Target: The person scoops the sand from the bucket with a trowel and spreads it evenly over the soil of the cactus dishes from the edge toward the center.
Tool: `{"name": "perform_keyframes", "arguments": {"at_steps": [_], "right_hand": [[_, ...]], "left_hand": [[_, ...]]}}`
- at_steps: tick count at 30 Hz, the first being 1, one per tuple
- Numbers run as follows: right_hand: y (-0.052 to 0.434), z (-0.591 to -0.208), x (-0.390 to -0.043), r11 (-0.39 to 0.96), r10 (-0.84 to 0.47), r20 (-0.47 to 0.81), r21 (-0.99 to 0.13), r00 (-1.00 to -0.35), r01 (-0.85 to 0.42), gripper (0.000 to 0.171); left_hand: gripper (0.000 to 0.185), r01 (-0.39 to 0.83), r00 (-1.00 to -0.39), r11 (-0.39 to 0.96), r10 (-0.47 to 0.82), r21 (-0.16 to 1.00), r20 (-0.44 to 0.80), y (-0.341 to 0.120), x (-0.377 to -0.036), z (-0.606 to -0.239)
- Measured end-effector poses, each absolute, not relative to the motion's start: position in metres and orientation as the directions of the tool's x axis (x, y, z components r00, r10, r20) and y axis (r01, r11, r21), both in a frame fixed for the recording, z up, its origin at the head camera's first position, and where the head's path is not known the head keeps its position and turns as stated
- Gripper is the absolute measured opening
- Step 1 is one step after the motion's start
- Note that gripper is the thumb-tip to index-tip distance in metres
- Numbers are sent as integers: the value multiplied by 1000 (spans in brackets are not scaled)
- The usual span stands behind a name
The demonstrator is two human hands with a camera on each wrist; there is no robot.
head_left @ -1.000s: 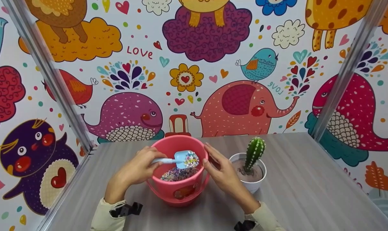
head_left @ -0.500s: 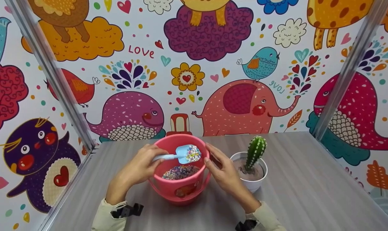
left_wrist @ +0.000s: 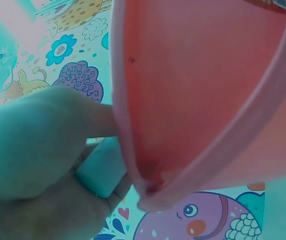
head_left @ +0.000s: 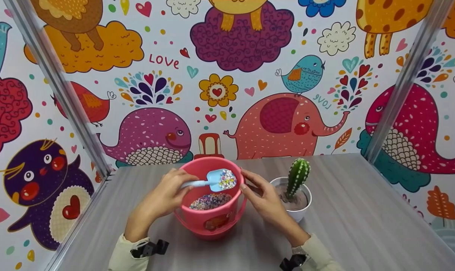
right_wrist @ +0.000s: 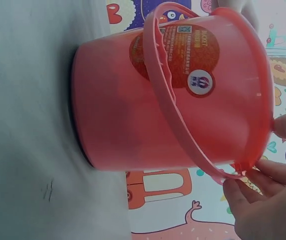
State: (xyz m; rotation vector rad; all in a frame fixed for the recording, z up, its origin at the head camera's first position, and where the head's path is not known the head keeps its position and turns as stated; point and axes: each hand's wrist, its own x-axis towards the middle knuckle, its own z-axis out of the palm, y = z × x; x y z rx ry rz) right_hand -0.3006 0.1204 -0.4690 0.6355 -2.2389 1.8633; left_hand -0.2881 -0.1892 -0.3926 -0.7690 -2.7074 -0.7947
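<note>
Two hands work at a pink bucket [head_left: 212, 216] that stands on the grey table [head_left: 362, 226], in front of a wall of cartoon animals — the largest things first. The bucket's handle hangs down around its front, and a round label shows on its side in the right wrist view. Just to its right stands a white pot [head_left: 300, 210] with a green cactus [head_left: 297, 177] upright in it. The right hand [head_left: 263, 199] rests against the bucket's right rim, fingers fairly straight and together, fingertips touching the rim. The left hand [head_left: 165, 197] curls its fingers round the handle of a small blue scoop [head_left: 212, 181], held level over the bucket's mouth — heaped with coloured beads [head_left: 227, 180]. More beads lie in the bucket's bottom.
</note>
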Motion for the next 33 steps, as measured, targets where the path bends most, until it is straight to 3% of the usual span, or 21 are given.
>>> {"name": "perform_keyframes", "arguments": {"at_steps": [11, 19, 26, 33], "right_hand": [[148, -469, -285, 193, -237, 309, -914, -921, -356, 39], [177, -467, -265, 239, -208, 275, -917, -939, -321, 30], [202, -471, -260, 220, -190, 342, -898, -920, -380, 28], [224, -478, -258, 209, -40, 420, -884, -907, -418, 17]], "left_hand": [[25, 550, -831, 724, 424, 415, 361, -186, -286, -388], [23, 614, -777, 704, 457, 358, 434, -185, -286, -379], [23, 629, -762, 694, 463, 351, 453, -180, -287, -375], [23, 643, -754, 681, 480, 351, 449, -168, -290, -374]]}}
